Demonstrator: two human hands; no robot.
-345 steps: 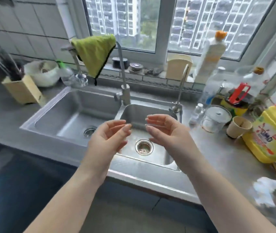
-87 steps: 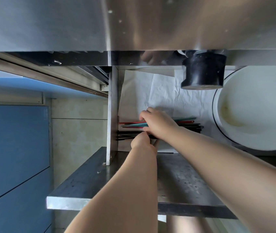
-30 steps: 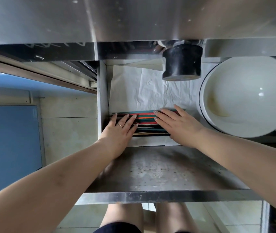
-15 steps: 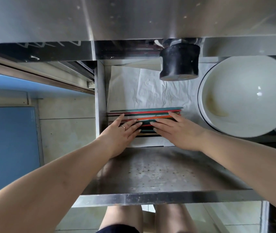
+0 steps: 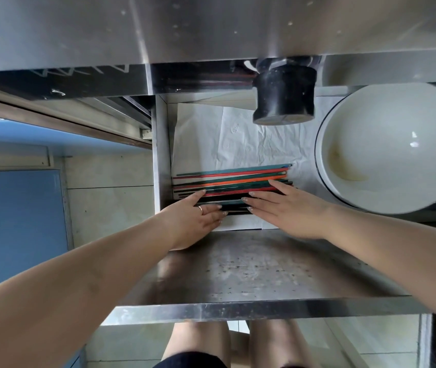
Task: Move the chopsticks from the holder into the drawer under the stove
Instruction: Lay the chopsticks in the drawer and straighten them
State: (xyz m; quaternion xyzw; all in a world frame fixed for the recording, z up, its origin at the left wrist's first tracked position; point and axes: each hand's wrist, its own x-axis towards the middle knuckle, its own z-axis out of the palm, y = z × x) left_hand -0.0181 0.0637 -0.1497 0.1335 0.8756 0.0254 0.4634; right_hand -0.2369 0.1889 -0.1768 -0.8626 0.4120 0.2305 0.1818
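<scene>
Both hands lie flat and spread, gripping nothing. The left hand (image 5: 194, 221), with a ring on one finger, rests palm down with its fingertips on the near rows of the chopsticks (image 5: 230, 179) at the drawer's front left corner. The right hand (image 5: 288, 211) mirrors it from the right, fingers extended and laid across the same bundle, its index finger reaching furthest back over the orange and green sticks. The fingertips of the two hands almost meet over the dark sticks nearest the front.

The chopsticks lie side by side in the drawer (image 5: 161, 155), parallel to its front edge, their left ends against the left wall; red, teal, orange and black ones show. Under them a creased white paper liner (image 5: 238, 139) covers the drawer floor toward the back edge.

The drawer is steel and pulled out beneath a steel countertop (image 5: 211, 27). Its wide front ledge (image 5: 251, 274) is speckled and worn. A black cylindrical part (image 5: 283, 99) hangs down over the back right of the liner. A large white bowl (image 5: 392, 147) with a yellowish stain inside fills the drawer's right side, just beside the chopstick tips. Left of the drawer are pale tiles (image 5: 110, 203) and a blue cabinet door (image 5: 15, 227). The person's bare knees (image 5: 238, 341) show below the front ledge.
</scene>
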